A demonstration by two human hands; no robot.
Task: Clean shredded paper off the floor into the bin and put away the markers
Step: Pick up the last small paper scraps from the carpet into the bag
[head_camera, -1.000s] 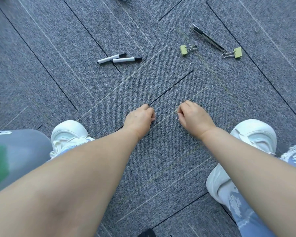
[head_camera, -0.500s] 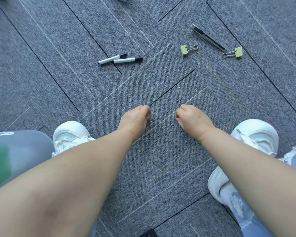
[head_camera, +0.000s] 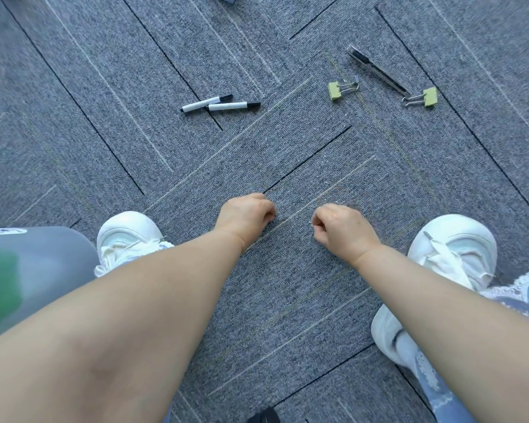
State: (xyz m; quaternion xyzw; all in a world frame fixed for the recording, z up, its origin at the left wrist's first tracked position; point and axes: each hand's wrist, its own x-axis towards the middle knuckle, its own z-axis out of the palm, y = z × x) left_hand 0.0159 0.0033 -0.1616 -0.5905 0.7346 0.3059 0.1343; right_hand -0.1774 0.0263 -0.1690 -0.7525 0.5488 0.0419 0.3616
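Two bare forearms reach down over a grey carpeted floor [head_camera: 104, 132], seen from above by a person crouching, with a white shoe [head_camera: 129, 230] beside the left arm and another [head_camera: 452, 239] beside the right. Both hands rest at the middle of the floor, near each other but apart. The left hand [head_camera: 246, 213] has its fingers curled under, tips against the carpet. The right hand [head_camera: 341, 225] is also curled, thumb and forefinger drawn together. Whether either hand has paper in its grip cannot be told, as the fingertips hide it. A few tiny pale flecks of paper [head_camera: 311, 222] lie on the carpet between the hands, one just beside the right fingertips. A grey bin [head_camera: 43, 254], blurred, stands at the left edge of the floor, just beside the left shoe. Two black-capped white markers [head_camera: 226, 106] lie touching, farther out on the floor and to the left, well apart from the hands. Two yellow-green clips [head_camera: 335, 91] [head_camera: 429, 97] and a slim metal tool [head_camera: 376, 70] lie toward the far right. The step in hand looks like gathering the last fine scraps, with most of the floor apparently picked clean. Next, the hands would likely need to pinch up the remaining flecks and carry them left to the bin. The markers are not yet put away.
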